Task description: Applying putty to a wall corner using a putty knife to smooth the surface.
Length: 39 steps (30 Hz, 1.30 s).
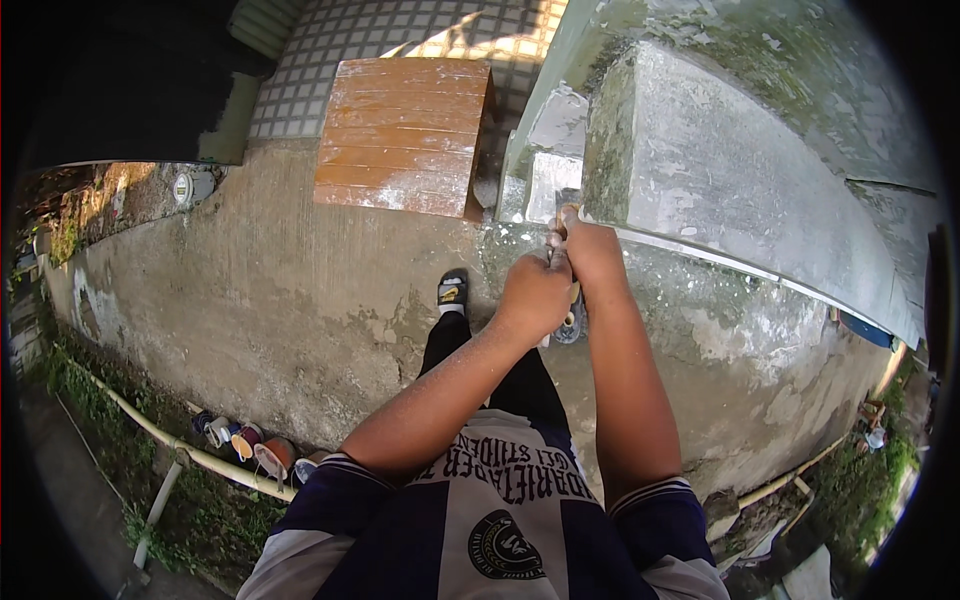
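Note:
My two hands are close together in front of me, beside the lower end of a pale wall. My right hand [592, 252] is closed, its fingers around a small flat grey tool [568, 196] whose exact kind does not show clearly. Just below and left of it, my left hand [538, 294] is closed too, its fingers dusted white and near the right hand's fingers. What the left hand grips is hidden. Behind the tool is a white-coated patch [553, 180] on the wall's step.
A brown slatted wooden table [402, 130] stands ahead to the left, smeared white. A grey plastered block [715, 150] rises at the right. Several pots [274, 457] line a bamboo pole [215, 460] at the lower left. White specks dot the concrete floor [250, 290].

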Each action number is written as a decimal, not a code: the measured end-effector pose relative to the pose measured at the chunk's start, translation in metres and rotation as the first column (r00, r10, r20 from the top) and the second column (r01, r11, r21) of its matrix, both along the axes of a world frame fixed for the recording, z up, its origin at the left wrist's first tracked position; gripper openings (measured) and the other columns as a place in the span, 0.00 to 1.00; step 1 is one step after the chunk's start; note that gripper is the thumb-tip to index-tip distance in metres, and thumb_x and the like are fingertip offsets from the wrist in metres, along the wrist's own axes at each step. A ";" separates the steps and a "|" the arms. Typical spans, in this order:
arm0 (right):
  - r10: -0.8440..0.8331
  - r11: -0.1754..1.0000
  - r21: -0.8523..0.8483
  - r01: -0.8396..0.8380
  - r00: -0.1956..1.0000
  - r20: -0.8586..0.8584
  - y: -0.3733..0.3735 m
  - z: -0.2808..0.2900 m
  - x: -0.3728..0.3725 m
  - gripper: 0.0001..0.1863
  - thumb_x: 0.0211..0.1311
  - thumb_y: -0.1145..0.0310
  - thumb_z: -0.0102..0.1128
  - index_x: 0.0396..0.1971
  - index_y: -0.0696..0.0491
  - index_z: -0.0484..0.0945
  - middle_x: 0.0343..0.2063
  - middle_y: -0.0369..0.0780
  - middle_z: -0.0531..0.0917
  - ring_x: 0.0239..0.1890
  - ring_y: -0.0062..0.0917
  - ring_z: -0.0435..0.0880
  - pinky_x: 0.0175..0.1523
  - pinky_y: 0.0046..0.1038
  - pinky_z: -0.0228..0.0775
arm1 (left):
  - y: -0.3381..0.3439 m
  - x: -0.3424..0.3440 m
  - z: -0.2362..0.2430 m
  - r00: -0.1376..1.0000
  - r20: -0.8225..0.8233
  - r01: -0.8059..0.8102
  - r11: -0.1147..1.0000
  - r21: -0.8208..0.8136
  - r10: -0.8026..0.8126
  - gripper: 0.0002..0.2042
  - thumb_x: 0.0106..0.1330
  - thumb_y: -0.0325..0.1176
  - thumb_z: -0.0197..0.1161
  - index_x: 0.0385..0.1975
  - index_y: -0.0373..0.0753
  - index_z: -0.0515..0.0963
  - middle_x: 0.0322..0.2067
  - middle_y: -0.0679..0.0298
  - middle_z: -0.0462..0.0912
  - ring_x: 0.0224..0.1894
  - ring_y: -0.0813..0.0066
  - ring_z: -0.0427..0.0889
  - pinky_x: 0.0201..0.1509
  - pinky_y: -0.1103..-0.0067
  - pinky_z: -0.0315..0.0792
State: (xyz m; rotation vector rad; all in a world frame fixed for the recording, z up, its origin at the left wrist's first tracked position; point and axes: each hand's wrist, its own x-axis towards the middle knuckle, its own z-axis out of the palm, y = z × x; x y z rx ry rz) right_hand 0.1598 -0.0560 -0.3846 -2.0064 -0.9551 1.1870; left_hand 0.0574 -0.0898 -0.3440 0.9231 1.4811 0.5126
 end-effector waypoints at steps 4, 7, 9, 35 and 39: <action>0.048 0.977 -0.207 -0.050 0.999 -0.018 0.006 0.016 -0.002 0.12 0.66 0.66 0.52 0.37 0.60 0.77 0.28 0.40 0.81 0.25 0.21 0.77 0.31 0.23 0.70 | 0.006 -0.003 0.008 0.998 -0.039 0.055 0.995 -0.081 -0.058 0.20 0.65 0.39 0.50 0.24 0.24 0.76 0.23 0.38 0.78 0.31 0.40 0.79 0.37 0.59 0.70; -0.075 0.985 0.147 0.091 0.991 -0.109 0.023 -0.036 0.019 0.12 0.66 0.66 0.52 0.35 0.60 0.78 0.26 0.39 0.81 0.25 0.21 0.77 0.30 0.22 0.69 | 0.029 0.014 -0.007 0.998 0.044 -0.039 0.999 0.033 0.037 0.21 0.64 0.39 0.51 0.23 0.22 0.75 0.23 0.38 0.78 0.31 0.40 0.80 0.37 0.59 0.71; 0.047 0.974 0.224 -0.044 0.999 -0.007 0.026 -0.049 0.030 0.12 0.66 0.66 0.51 0.34 0.59 0.78 0.25 0.38 0.80 0.24 0.21 0.77 0.29 0.23 0.68 | 0.030 0.016 -0.007 0.999 0.031 -0.015 1.000 0.020 0.014 0.20 0.63 0.39 0.52 0.24 0.22 0.75 0.23 0.38 0.78 0.31 0.40 0.79 0.36 0.59 0.71; -0.107 0.977 -0.201 0.069 0.977 -0.182 0.012 0.015 0.009 0.12 0.64 0.66 0.52 0.32 0.61 0.78 0.26 0.38 0.80 0.22 0.20 0.75 0.27 0.23 0.65 | 0.008 0.007 0.002 1.000 -0.007 0.017 1.000 -0.002 -0.017 0.21 0.63 0.40 0.53 0.23 0.22 0.75 0.24 0.34 0.76 0.32 0.37 0.78 0.36 0.58 0.70; -0.333 0.936 -0.240 0.259 0.873 -0.356 -0.022 0.026 -0.010 0.13 0.64 0.65 0.53 0.33 0.61 0.79 0.26 0.38 0.81 0.23 0.20 0.75 0.27 0.24 0.65 | -0.020 -0.005 -0.013 0.981 -0.093 0.174 0.985 0.019 -0.172 0.20 0.64 0.39 0.52 0.24 0.23 0.76 0.25 0.36 0.78 0.34 0.38 0.79 0.40 0.58 0.71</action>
